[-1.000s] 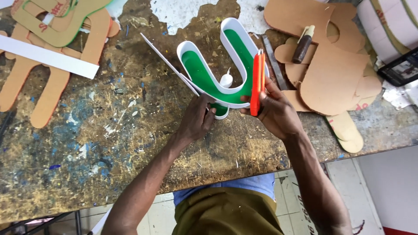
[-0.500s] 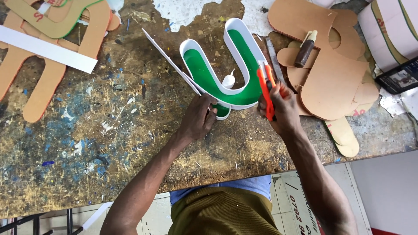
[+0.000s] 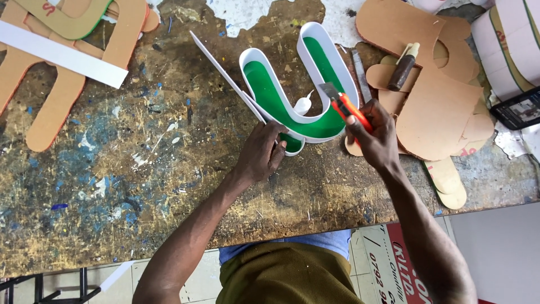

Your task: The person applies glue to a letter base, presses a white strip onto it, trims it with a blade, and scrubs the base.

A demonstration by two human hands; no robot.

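The right hand [image 3: 376, 138] is closed around an orange knife [image 3: 344, 106], whose grey blade points up and left, with its tip at the outer white wall of a curved letter shape [image 3: 292, 90] just right of centre in the upper half of the frame. The left hand [image 3: 263, 152] is pressed with bent fingers onto the lower end of that shape; whether it clamps or merely steadies it cannot be told. The shape has a green floor and raised white walls, lies flat on the workbench [image 3: 140, 186], and holds a small white bottle [image 3: 304, 104] inside its bend. A long white strip [image 3: 225, 76] runs from the lower end up and left. To the right of the frame lie brown cutouts [image 3: 433, 112], with a dark-handled tool [image 3: 404, 67] on top and a metal file [image 3: 360, 76] beside the shape. A phone [image 3: 520, 110] sits at the right edge. More brown cutouts [image 3: 50, 107] and a white band [image 3: 62, 56] occupy the upper left.
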